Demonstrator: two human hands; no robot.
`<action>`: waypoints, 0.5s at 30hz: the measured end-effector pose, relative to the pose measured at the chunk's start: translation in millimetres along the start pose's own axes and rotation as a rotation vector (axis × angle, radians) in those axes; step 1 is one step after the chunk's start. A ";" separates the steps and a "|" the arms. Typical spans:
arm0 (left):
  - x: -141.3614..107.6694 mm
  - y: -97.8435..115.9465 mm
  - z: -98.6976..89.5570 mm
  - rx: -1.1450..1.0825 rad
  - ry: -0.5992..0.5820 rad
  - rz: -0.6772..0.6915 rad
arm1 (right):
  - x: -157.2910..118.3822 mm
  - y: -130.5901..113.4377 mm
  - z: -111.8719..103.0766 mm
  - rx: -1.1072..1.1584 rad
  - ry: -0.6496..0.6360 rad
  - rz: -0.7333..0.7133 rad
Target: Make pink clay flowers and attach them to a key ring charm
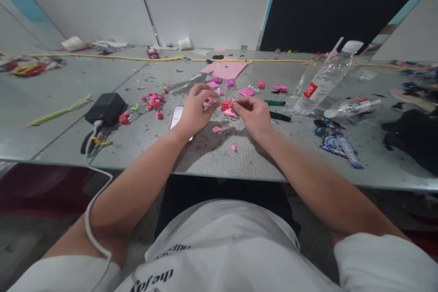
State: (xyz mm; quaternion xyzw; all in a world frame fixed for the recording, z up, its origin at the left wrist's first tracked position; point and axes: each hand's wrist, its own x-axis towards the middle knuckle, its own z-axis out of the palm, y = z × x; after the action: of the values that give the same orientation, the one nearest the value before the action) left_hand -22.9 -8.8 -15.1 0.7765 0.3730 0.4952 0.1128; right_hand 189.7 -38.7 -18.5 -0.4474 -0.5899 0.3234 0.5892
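Observation:
Over the middle of the grey table [137,146], my left hand [199,108] has its thumb and fingers curved around a small coral-red piece [208,100]. My right hand [252,116] is closed in a pinch at the right edge of a cluster of red and pink pieces [227,106]; what its fingertips hold is too small to make out. Nearer the front edge lie two loose pink pieces, one [216,129] below the cluster and one [233,148] lower down. A lit phone [176,116] is partly hidden under my left hand.
A black adapter [106,108] with a white cable stands at left, near pink pieces [154,101]. Pink sheets [226,69] and packets lie behind my hands. Green-handled pliers [279,116], a leaning water bottle [325,80] and a blue keychain [338,145] are at right.

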 end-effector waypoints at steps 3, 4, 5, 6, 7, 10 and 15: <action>-0.1 4.3 4.5 -0.395 0.086 -0.384 | 0.0 -0.2 -0.7 0.002 0.038 -0.017; -0.1 5.5 6.0 -0.555 0.064 -0.503 | -0.3 -0.4 -0.3 0.002 0.043 -0.020; 0.0 6.5 7.6 -0.698 0.024 -0.595 | -0.8 -0.4 0.6 0.006 0.041 -0.017; 0.1 7.2 8.9 -0.810 -0.018 -0.655 | -1.4 0.0 1.9 0.016 0.033 -0.008; 0.2 7.6 10.0 -0.888 -0.052 -0.687 | -1.9 0.6 3.7 0.036 0.016 0.005; 0.9 8.3 11.1 -0.999 -0.090 -0.705 | -2.5 2.8 8.1 0.134 -0.054 0.043; 3.4 13.7 4.3 -1.051 -0.081 -0.747 | 0.4 -13.9 -9.6 0.006 -0.171 0.087</action>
State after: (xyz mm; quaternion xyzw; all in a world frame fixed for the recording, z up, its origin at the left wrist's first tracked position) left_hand -12.1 -15.2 -7.4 0.4536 0.3213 0.5097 0.6567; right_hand 197.2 -45.2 -4.7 -0.4416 -0.6171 0.3876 0.5234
